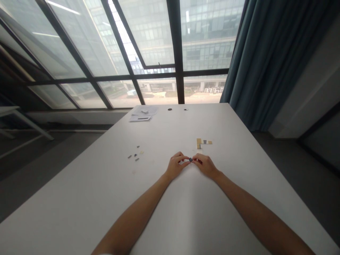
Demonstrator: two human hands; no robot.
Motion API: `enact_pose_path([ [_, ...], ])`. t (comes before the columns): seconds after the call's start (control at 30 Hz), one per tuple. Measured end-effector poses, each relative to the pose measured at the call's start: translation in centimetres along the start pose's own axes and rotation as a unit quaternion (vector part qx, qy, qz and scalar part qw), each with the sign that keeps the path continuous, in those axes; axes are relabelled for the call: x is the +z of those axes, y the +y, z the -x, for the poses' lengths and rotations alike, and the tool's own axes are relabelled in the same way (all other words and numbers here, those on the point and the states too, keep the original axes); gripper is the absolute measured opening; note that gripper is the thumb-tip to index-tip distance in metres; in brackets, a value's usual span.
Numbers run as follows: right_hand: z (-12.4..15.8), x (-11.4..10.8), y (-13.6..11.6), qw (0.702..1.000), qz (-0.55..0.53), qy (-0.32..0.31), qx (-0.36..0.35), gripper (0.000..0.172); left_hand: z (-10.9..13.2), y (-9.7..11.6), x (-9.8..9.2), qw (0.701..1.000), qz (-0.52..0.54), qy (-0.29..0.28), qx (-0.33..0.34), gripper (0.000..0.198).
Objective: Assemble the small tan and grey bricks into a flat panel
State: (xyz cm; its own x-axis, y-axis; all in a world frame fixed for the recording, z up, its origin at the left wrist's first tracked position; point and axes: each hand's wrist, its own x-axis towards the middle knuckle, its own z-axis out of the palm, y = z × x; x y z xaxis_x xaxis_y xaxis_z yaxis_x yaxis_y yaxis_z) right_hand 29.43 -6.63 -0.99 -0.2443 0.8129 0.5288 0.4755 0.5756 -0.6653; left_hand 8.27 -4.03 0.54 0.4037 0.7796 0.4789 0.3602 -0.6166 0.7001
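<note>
My left hand [176, 165] and my right hand [205, 165] meet over the middle of the white table [164, 198]. Both pinch a small dark grey piece [190, 159] between their fingertips. Just beyond my right hand lies a small flat assembly of tan and grey pieces [202, 142] in an L shape. Several loose small grey and tan pieces [135, 155] are scattered to the left of my left hand.
Sheets of paper [143, 113] lie at the table's far left edge, with two small dark round spots [170, 109] nearby. Large windows stand behind the table and a dark curtain [265, 60] hangs at the right.
</note>
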Motion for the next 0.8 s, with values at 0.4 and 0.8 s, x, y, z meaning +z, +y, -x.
enact_pose_path([
  [0.4, -0.03, -0.07, -0.17, 1.000, 0.000, -0.002, 0.003, 0.012, 0.00, 0.43, -0.07, 1.000, 0.003, 0.004, 0.003, 0.023],
  [0.8, -0.10, -0.15, -0.57, 1.000, -0.016, -0.014, -0.003, 0.014, 0.04, 0.11, 0.01, 1.000, 0.008, -0.011, 0.008, 0.025],
])
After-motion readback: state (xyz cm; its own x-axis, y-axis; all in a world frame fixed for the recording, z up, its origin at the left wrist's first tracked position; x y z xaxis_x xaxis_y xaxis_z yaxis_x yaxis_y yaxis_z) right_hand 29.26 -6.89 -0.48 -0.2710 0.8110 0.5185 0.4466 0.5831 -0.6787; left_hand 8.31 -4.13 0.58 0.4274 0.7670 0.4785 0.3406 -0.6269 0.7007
